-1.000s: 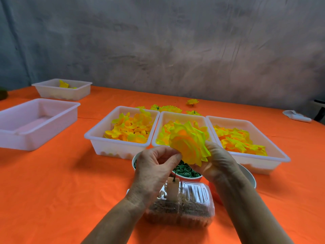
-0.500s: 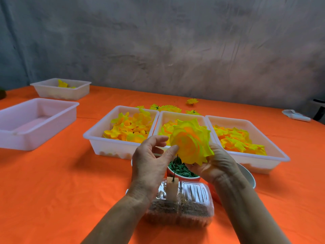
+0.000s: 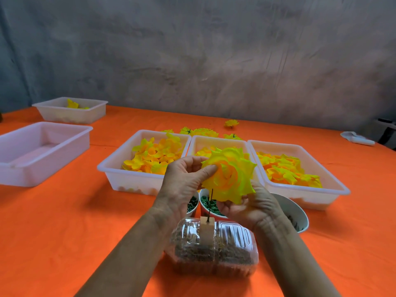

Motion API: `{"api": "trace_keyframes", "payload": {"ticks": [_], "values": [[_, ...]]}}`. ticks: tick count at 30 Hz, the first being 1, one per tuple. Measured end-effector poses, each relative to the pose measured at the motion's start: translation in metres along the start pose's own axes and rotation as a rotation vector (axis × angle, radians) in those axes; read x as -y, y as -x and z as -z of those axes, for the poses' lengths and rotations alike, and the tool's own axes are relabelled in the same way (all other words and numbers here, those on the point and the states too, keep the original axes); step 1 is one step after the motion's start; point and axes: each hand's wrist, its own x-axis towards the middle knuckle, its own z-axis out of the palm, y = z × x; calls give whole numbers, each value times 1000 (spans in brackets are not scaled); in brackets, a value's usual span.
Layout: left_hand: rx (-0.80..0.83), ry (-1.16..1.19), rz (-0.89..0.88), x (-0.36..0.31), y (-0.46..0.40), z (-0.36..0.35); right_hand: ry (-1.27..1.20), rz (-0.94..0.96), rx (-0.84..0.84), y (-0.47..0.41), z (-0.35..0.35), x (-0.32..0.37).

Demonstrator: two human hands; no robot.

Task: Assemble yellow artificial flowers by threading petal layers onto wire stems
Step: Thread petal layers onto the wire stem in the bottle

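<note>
Raised slightly since the earlier frame, the flower (image 3: 230,173) sits on a wire stem (image 3: 210,203) above the wooden block (image 3: 206,230). Left hand (image 3: 184,185) fingers pinch its left edge; right hand (image 3: 250,205) fingers curl beneath it.

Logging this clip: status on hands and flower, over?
Left hand pinching petal edge, right hand cradling yellow flower from below. Flower on wire stem, stem standing in wooden block. Nothing obstructing.

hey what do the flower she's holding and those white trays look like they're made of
Flower: probably thin fabric, matte, with soft curled petal edges, though it could be plastic. White trays: seemingly translucent moulded plastic with a slight sheen; petals show faintly through the wall.
</note>
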Motion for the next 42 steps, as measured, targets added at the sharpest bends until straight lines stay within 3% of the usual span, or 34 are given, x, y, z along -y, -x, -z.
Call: {"api": "trace_keyframes", "payload": {"ticks": [8,22,30,35,38,42], "values": [[-51,34,42,-5,-13,-3,111,104,95,-8,14,2],[29,-40,126,-16,-23,-4,536,401,242,-9,24,0],[5,82,296,-14,-31,-5,416,413,157,-25,32,-5],[49,234,393,-11,-34,1,472,466,159,-29,40,-8],[21,239,373,-7,-38,2,532,519,124,-33,42,-11],[-40,337,342,0,-40,-2,416,559,148,-38,40,-14]]}}
